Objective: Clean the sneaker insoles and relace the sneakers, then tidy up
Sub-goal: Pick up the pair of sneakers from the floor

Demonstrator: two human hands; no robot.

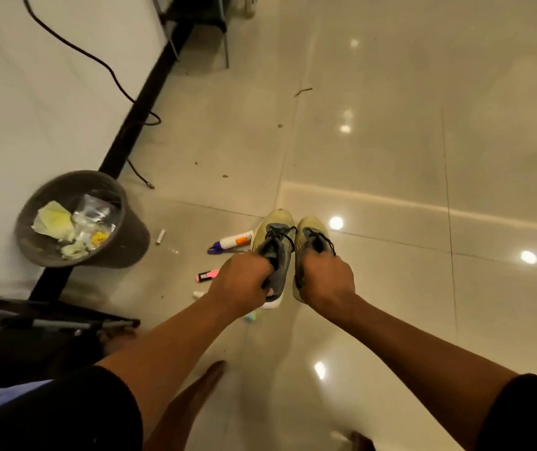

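Note:
I hold two pale yellow sneakers with grey tongues and black laces side by side above the tiled floor, toes pointing away from me. My left hand (pixel 242 281) grips the left sneaker (pixel 273 242) at its collar, fingers curled inside the opening. My right hand (pixel 325 278) grips the right sneaker (pixel 312 236) the same way. The laces look threaded through the eyelets. The insoles are hidden.
A grey waste bin (pixel 124 236) full of paper scraps stands at the left by a black table leg (pixel 130 125). A white bottle (pixel 233 240), a pink marker (pixel 208 275) and small bits lie on the floor under the sneakers. A dark chair (pixel 32 323) is at lower left.

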